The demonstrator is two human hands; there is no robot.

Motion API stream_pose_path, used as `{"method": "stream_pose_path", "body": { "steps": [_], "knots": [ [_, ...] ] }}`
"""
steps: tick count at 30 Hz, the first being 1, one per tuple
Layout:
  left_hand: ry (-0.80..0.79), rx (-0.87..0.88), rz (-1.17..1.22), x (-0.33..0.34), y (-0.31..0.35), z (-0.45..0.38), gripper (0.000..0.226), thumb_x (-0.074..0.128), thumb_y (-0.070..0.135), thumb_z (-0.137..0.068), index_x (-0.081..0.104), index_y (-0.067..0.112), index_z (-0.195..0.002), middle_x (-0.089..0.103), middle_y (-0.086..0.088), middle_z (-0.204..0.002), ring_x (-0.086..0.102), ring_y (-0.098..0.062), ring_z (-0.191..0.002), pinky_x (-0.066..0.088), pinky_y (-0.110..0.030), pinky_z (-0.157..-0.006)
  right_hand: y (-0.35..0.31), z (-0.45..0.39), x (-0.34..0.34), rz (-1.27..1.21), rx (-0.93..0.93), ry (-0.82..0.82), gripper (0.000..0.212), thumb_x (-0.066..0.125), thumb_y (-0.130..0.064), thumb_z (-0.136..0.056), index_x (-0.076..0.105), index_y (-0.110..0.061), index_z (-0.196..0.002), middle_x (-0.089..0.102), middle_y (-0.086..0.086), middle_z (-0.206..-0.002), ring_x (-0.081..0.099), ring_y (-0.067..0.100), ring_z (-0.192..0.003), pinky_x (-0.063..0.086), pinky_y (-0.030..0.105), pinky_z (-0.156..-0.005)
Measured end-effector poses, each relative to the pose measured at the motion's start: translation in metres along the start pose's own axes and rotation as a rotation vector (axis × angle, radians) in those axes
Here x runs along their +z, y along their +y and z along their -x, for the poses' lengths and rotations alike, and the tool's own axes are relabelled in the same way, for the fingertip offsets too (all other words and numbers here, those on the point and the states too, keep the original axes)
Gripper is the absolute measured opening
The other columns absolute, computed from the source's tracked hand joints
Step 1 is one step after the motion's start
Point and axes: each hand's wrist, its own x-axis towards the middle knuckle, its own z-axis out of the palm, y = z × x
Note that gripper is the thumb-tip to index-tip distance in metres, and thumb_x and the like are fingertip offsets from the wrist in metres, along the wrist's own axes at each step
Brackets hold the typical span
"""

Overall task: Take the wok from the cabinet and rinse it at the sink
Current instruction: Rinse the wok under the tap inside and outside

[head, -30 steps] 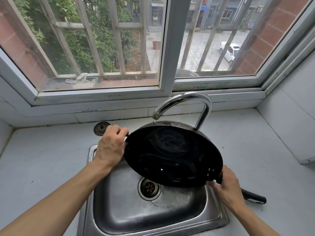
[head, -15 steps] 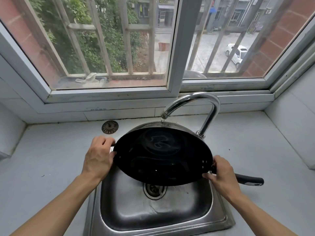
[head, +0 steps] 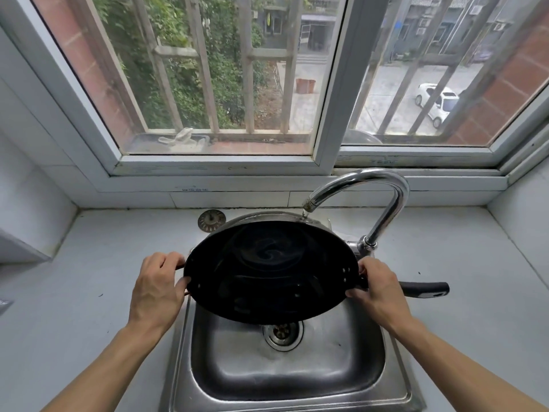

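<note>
- Overhead, the wok point(head: 271, 272) is held tilted above the sink point(head: 285, 379), water swirling inside.
- Its handle point(head: 423, 289) is pointed right.
- Opposite rims are gripped by the left hand point(head: 157, 288) and right hand point(head: 378, 292).

Sink drain point(head: 282, 333) partly behind wok point(head: 271, 272)

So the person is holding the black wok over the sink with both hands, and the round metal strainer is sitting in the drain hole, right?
Not quite. The left hand and right hand do hold the wok over the sink, but the head view shows the strainer lying on the counter behind the sink, not in the drain.
</note>
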Motion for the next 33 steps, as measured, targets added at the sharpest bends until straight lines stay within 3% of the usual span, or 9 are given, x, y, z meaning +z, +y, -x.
{"method": "stream_pose_path", "body": {
  "steps": [17, 33],
  "knots": [
    [0.047, -0.144, 0.035, -0.008, -0.011, 0.028, 0.033, 0.082, -0.001, -0.07, 0.061, 0.013, -0.092, 0.057, -0.001, -0.086, 0.05, -0.024, -0.086, 0.04, -0.035, -0.069, -0.019, -0.039, -0.005, 0.062, -0.127, -0.061, 0.054, 0.088, -0.022, -0.057, 0.04, -0.029, -0.081, 0.049, -0.01, -0.083, 0.047, 0.016, -0.078, 0.043, 0.033, -0.068],
    [0.028, -0.11, 0.034, -0.003, -0.002, 0.025, 0.033, 0.082, -0.001, -0.07, 0.06, 0.013, -0.09, 0.058, -0.003, -0.085, 0.048, -0.022, -0.085, 0.041, -0.034, -0.067, -0.004, -0.022, -0.001, 0.089, -0.084, -0.064, 0.048, 0.087, -0.026, -0.061, 0.043, -0.031, -0.08, 0.049, -0.012, -0.085, 0.046, 0.014, -0.08, 0.043, 0.03, -0.069]
  ]
}}
